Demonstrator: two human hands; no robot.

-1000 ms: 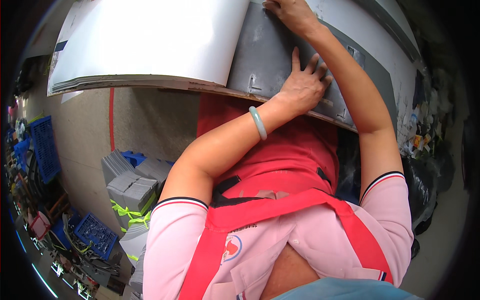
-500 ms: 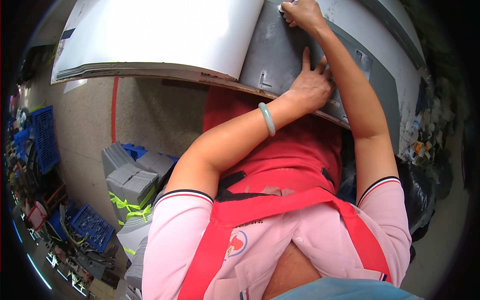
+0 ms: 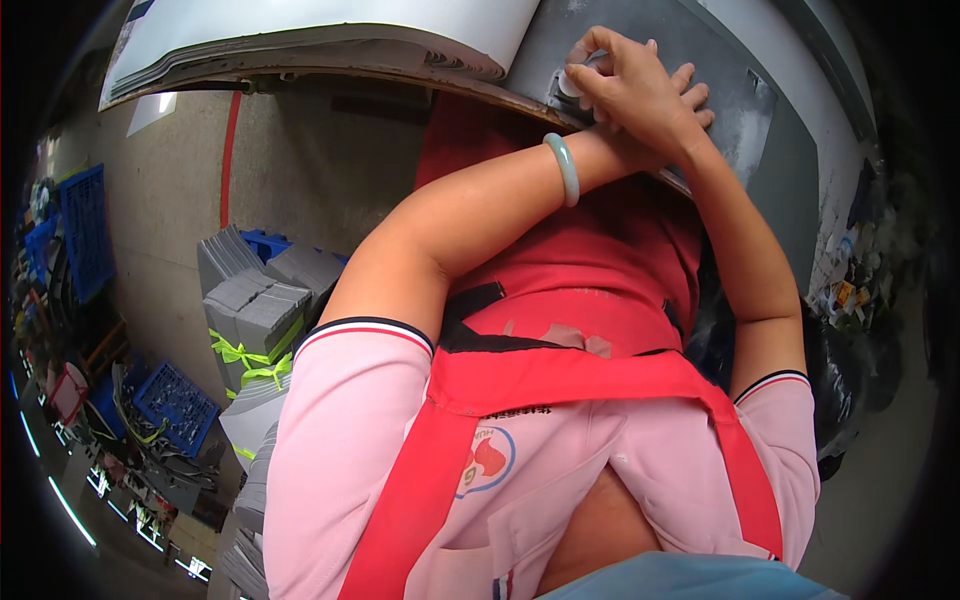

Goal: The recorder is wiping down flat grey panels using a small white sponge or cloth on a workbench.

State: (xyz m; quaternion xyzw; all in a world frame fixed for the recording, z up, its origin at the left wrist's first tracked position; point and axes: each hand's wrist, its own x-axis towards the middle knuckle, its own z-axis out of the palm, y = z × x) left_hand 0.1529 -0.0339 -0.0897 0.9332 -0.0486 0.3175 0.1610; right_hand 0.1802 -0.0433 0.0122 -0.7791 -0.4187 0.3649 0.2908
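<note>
A dark grey sheet (image 3: 560,40) with pale smudges lies on the worktable. My right hand (image 3: 640,95) is closed over its near left part, thumb and forefinger pinching a small round whitish piece (image 3: 570,84). That piece is against a small cutout mark close to the sheet's near edge; what it is I cannot make out. My left hand (image 3: 692,92) lies under the right one, its fingers spread flat on the sheet. The right hand and wrist hide most of its back. A pale green bangle (image 3: 563,170) circles my left wrist.
A stack of large white sheets (image 3: 330,50) lies left on the table. Grey bundles (image 3: 255,310) tied with yellow-green strips stand on the floor at the left, near blue crates (image 3: 180,400). Black plastic bags (image 3: 835,370) are on the right.
My right hand has come from the sheet's far edge toward me, with the whitish piece, and now crosses over my left hand. The view has shifted, so the table sits higher.
</note>
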